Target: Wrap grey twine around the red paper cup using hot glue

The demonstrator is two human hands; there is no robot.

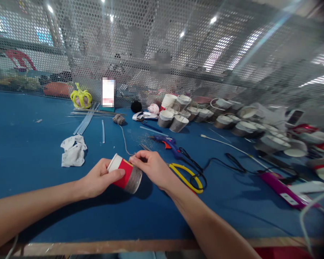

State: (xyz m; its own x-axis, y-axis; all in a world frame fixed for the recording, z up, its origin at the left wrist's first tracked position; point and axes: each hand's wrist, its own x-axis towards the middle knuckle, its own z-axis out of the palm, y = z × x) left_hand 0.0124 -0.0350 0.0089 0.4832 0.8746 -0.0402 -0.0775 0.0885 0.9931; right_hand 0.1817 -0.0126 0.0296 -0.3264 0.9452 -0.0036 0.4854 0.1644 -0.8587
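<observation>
A red and white paper cup point(126, 172) lies tilted in my left hand point(98, 178), whose fingers wrap around its rim end. Grey yarn is wound around the base half of the cup. My right hand point(151, 167) pinches the grey yarn point(125, 145) at the cup's upper side. From there the strand runs back across the table to a small grey yarn ball point(119, 119). Scissors with yellow handles point(185, 177) lie partly under my right wrist. Just beyond my right hand rests a blue glue gun point(167, 143) with a black cord.
Several yarn-wrapped cups point(179, 123) stand at the back right. A purple power strip point(282, 189) and cables lie on the right. Crumpled white cloth point(74, 151), clear glue sticks point(88, 120) and a yellow yarn piece point(81, 98) are on the left. Perforated metal mesh point(140, 43) closes off the back.
</observation>
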